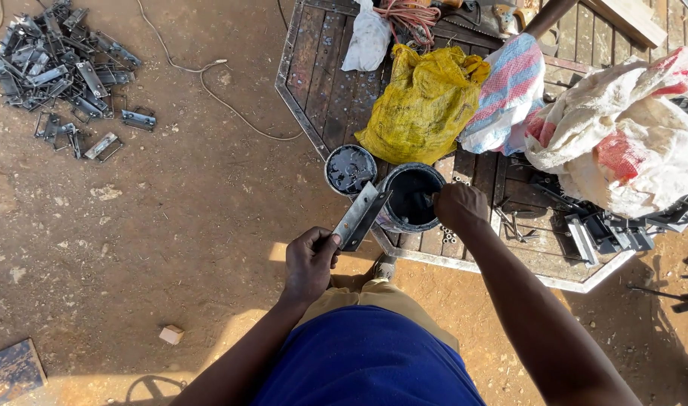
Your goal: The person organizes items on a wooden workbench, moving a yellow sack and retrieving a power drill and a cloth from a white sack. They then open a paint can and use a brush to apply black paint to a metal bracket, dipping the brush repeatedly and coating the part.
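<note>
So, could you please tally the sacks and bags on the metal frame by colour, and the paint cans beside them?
Yellow sack: 1
Striped pink-and-blue sack: 1
White sack with red patches: 1
White plastic bag: 1
Paint cans: 2, the smaller can and the larger can
Total: 6

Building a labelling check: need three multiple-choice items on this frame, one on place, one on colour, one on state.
1. Where is the pile of grey metal brackets?
A. On the dirt ground, top left
B. Inside the yellow sack
C. On the person's lap

2. What colour is the crumpled plastic sack behind the round paint tin?
A. Green
B. Yellow
C. Black

3. What is the left hand doing?
A. Hanging empty
B. Resting on the ground
C. Holding a flat grey metal strip

Answers: 1 A, the pile lies on bare dirt; 2 B, the sack is bright yellow; 3 C, fingers close around the strip's lower end.
</note>
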